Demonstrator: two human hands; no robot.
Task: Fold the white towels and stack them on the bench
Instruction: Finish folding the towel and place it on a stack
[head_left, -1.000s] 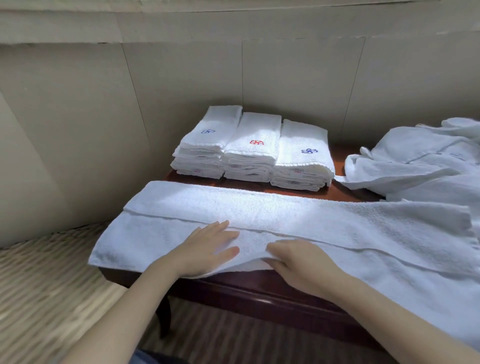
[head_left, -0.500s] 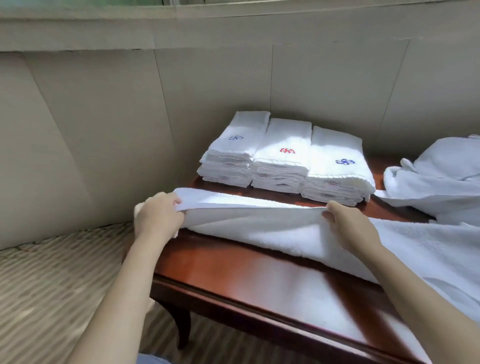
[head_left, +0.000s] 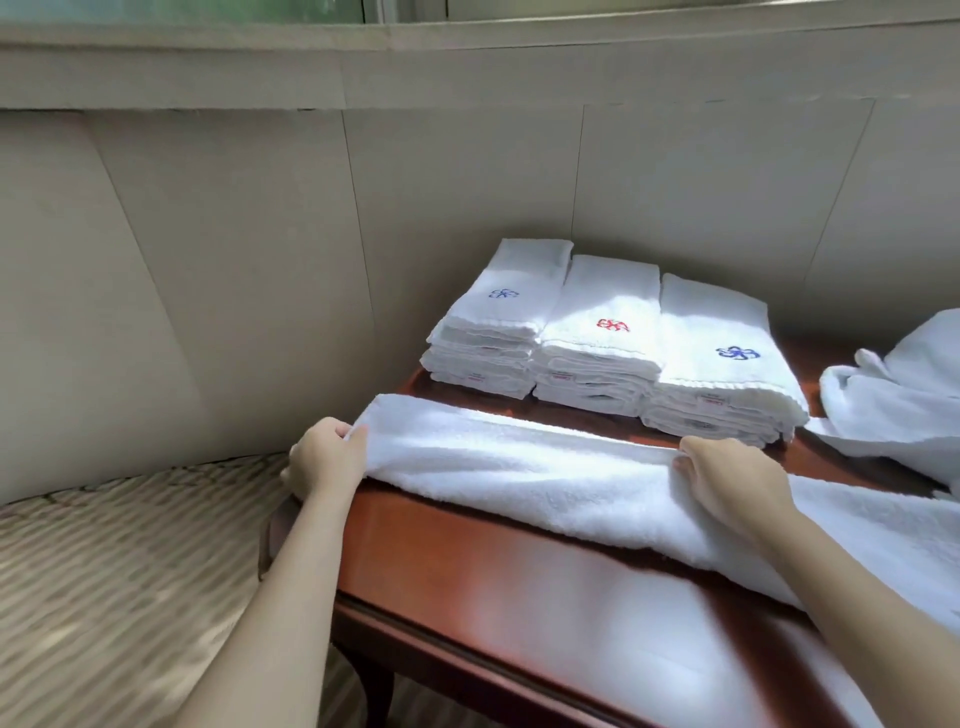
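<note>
We see the wooden bench (head_left: 467, 566) filling the lower middle of the view, its reddish top bare and glossy along the near edge, set against a beige panelled wall (head_left: 260, 234) with striped carpet (head_left: 104, 571) to the left. Across the bench lies the long white towel (head_left: 545, 483), folded lengthwise into a thick band that runs from the bench's left end off to the right. At the far right we find a heap of unfolded white towels (head_left: 893, 410), rumpled and resting on the bench near the wall. Behind the long towel, apart from it, stand three stacks of folded towels (head_left: 602, 343) side by side and touching, the outer two topped with blue emblems, the middle one with a red emblem. Our left hand (head_left: 324, 462) grips the towel's left end at the bench corner, fingers curled over its edge. Our right hand (head_left: 732, 478) grasps the upper folded edge further along, fingers curled round it.
</note>
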